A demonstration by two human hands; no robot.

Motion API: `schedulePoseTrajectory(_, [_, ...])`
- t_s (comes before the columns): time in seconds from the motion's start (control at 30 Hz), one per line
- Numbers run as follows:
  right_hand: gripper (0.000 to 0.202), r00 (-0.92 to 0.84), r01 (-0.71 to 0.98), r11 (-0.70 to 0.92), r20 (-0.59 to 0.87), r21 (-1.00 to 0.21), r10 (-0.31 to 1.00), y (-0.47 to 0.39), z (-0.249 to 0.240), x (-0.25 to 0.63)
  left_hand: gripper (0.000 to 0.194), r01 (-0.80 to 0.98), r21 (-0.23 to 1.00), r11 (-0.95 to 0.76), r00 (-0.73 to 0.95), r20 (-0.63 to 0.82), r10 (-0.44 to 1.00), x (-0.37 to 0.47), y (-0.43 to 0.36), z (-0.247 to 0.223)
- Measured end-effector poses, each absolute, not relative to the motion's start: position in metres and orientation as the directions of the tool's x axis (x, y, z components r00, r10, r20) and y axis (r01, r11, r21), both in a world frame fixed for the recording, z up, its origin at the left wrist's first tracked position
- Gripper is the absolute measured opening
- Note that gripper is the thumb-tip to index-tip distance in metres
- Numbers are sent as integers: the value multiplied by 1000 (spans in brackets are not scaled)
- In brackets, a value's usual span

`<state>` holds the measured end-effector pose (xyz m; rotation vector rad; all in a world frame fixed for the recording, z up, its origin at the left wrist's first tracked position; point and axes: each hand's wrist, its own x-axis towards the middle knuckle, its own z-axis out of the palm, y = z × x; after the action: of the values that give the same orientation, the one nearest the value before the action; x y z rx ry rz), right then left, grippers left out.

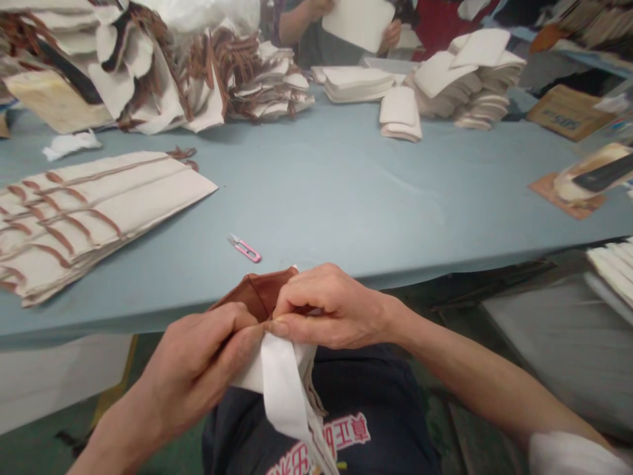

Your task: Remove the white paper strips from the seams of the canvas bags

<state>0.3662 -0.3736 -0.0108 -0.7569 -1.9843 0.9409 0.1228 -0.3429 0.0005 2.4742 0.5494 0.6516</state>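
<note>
Between my two hands is a sewn piece of brown and white fabric (pixel 284 382), held over my lap at the table's front edge. Its brown part (pixel 254 293) lies toward the table, and white strips hang down toward me. My left hand (pixel 205 356) is closed on the fabric from the left, thumb and fingers pressed together. From the right, my right hand (pixel 326 307) pinches the same fabric, its fingertips close to the left thumb. The exact spot under the fingertips is hidden. Pink thread snips (pixel 246 249) lie on the table just beyond my hands.
On the blue-covered table (pixel 316 178), white pieces with brown straps (pixel 99 211) lie at left. Bundles of white and brown fabric (pixel 188 72) fill the back left. White stacks (pixel 459 79), a cardboard box (pixel 568 112) and a dark-handled tool (pixel 598 175) are at right. Across the table, a person's hands (pixel 390 36) hold a white panel.
</note>
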Motion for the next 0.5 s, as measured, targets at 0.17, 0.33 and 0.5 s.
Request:
schedulePoseTrajectory(0.17, [35,-508,200,622,463,-757,726,-374,-11,373,28,216,705,-675,836,224,502,123,-339,10])
schedulePoseTrajectory(0.33, [37,-530,229,633,450,-739,718,-375,-7,377,32,237,689,-685,851,193,489,137,-341,21])
schedulePoseTrajectory(0.5, [27,-576,222,579,373,-785,727,-377,1,378,36,181,770,-612,806,240,541,142,-342,13])
